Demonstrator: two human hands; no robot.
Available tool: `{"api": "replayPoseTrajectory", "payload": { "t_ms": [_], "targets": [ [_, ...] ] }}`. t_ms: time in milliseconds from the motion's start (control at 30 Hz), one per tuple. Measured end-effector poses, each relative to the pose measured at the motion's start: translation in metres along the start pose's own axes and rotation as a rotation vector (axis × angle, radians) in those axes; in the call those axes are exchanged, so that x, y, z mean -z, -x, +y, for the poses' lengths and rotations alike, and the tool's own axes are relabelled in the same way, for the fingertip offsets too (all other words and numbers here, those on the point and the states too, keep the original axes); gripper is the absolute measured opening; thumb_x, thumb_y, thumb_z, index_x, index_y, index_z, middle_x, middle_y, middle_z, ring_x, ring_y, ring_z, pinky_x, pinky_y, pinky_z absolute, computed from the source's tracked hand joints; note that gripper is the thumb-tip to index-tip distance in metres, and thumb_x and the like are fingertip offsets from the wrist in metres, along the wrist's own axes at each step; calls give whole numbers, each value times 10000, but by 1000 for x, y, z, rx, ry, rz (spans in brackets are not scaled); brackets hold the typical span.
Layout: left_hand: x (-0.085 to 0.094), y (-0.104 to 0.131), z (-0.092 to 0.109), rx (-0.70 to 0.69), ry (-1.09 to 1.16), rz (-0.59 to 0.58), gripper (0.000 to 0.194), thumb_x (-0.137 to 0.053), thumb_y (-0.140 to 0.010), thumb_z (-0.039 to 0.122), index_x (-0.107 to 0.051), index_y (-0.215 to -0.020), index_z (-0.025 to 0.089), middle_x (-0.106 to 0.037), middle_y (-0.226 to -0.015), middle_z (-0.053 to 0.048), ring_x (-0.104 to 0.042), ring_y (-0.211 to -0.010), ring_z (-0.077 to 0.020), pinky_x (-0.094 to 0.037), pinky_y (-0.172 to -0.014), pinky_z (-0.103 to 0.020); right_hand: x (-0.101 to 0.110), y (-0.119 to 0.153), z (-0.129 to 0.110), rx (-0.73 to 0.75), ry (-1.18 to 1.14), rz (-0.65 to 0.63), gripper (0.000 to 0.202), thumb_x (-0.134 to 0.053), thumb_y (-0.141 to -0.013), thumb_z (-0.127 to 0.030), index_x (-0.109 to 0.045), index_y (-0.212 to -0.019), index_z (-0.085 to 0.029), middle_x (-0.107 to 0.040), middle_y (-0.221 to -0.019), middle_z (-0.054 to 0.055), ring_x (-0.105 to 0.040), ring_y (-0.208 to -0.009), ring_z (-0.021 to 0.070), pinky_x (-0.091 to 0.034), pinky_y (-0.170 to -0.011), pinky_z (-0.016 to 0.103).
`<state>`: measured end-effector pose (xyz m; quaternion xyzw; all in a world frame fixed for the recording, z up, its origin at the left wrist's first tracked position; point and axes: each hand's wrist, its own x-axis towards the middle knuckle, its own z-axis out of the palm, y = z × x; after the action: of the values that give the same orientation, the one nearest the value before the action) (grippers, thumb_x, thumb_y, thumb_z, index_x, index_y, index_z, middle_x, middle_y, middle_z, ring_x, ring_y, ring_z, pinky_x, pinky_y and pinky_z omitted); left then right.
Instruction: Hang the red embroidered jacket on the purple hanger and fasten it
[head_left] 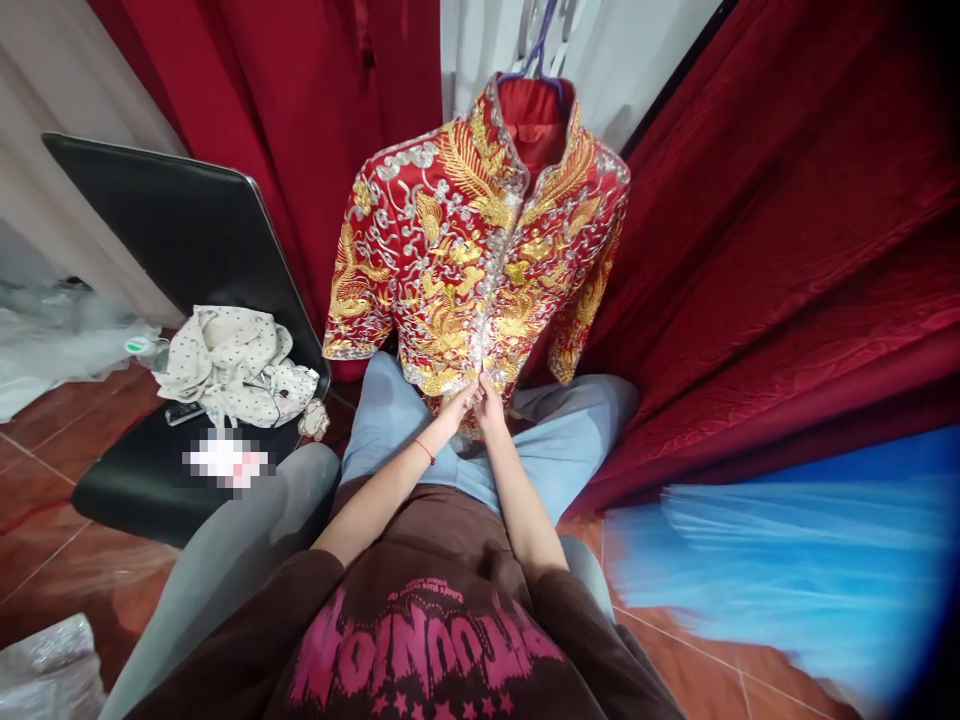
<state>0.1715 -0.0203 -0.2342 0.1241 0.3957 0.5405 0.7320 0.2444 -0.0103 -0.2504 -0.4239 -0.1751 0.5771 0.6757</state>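
Observation:
A red jacket (480,240) with gold and silver embroidery hangs in front of me on a purple hanger (538,62). Its stand collar is open at the neck, and the front edges meet down the middle. My left hand (460,402) and my right hand (490,404) are close together at the lower front opening. Both have their fingers pinched on the jacket's front edges, near the hem. Whatever small fastening may lie between the fingertips is too small to make out. The lower hem hangs between my knees.
A black chair (120,490) stands at the left, bearing a dotted white cloth (232,360) and a dark remote-like object (184,412). Dark red curtains (787,250) hang at the right. Blue tulle (787,560) spreads over the tiled floor, and clear plastic wrapping (52,660) lies lower left.

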Motion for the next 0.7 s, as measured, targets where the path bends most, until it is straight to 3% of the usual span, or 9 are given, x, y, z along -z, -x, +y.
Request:
{"api": "replayPoseTrajectory", "payload": {
  "t_ms": [67, 167, 300, 500, 700],
  "targets": [
    [-10, 7, 23, 58, 36, -47, 95, -703, -818, 107, -622, -796, 150, -517, -564, 68, -480, -511, -46, -441, -610, -176, -8, 9, -8, -7, -47, -4, 242, -777, -647, -277, -542, -645, -223, -510, -530, -85, -452, -496, 81, -445, -533, 211],
    [-23, 28, 57, 166, 86, -145, 206, -594, -925, 127, -568, -723, 160, -355, -508, 90, -324, -411, -26, -323, -439, -134, -26, 26, -23, 9, -105, -14, 210, -762, -674, -274, -559, -677, -223, -537, -582, -78, -484, -541, 77, -469, -578, 201],
    [-32, 72, 87, 275, 196, -297, 312, -473, -1009, 159, -569, -713, 144, -311, -499, 79, -279, -360, -10, -214, -338, -88, -58, 60, -41, 63, -188, -39, 240, -715, -733, -341, -527, -641, -224, -542, -618, -66, -536, -616, 82, -520, -713, 218],
    [-38, 119, 111, 272, 269, -373, 430, -460, -1026, 204, -469, -599, 151, -238, -430, 101, -200, -284, 6, -169, -297, -73, -103, 131, -59, 116, -226, 88, 229, -793, -637, -331, -671, -785, -206, -690, -795, -35, -643, -810, 121, -543, -882, 279],
    [-44, 142, 115, 273, 160, -389, 632, -527, -997, 368, -236, -467, 182, -91, -373, 113, -92, -244, -1, -135, -270, -119, -113, 165, -61, 200, -150, 175, 307, -825, -611, -353, -676, -831, -199, -707, -840, -3, -678, -902, 161, -554, -943, 324]
  ]
}}
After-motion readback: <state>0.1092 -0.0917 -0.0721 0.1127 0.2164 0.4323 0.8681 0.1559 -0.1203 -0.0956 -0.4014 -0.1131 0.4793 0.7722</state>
